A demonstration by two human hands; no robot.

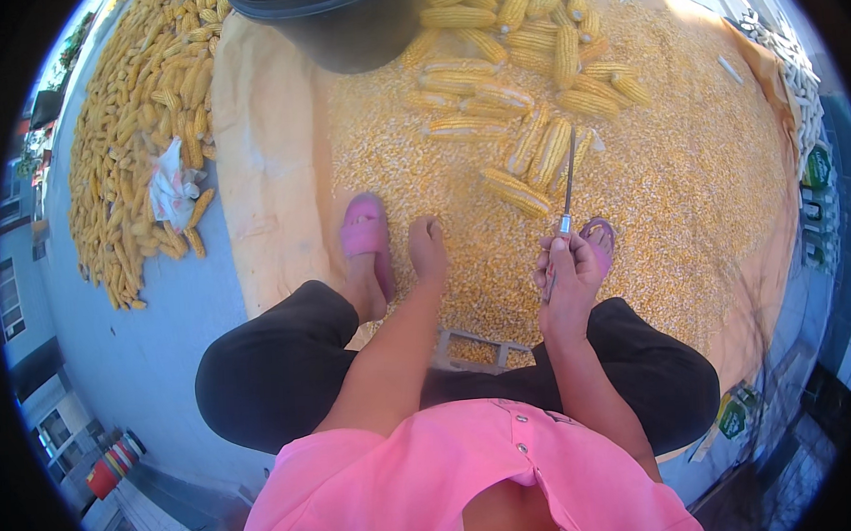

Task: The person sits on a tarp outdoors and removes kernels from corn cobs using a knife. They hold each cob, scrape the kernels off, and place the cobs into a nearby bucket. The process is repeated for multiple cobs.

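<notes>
My right hand [570,277] grips the handle of a screwdriver-like tool [568,181], its long thin metal shaft pointing away from me, past the near corn cobs. My left hand [428,245] hangs over loose corn kernels [482,263] near my left foot; its fingers are curled inward, and whether they hold anything is hidden. Beyond both hands lie several yellow corn cobs [466,127] with kernels on them, on the spread of loose kernels. One cob [515,190] lies between the hands, a little farther out.
A black bucket [344,34] stands at the far edge of the tan sheet [271,165]. A big heap of cobs [135,136] and a crumpled white bag [173,185] are at left. Pale stripped cobs [802,92] lie at far right. My feet wear pink slippers [365,236].
</notes>
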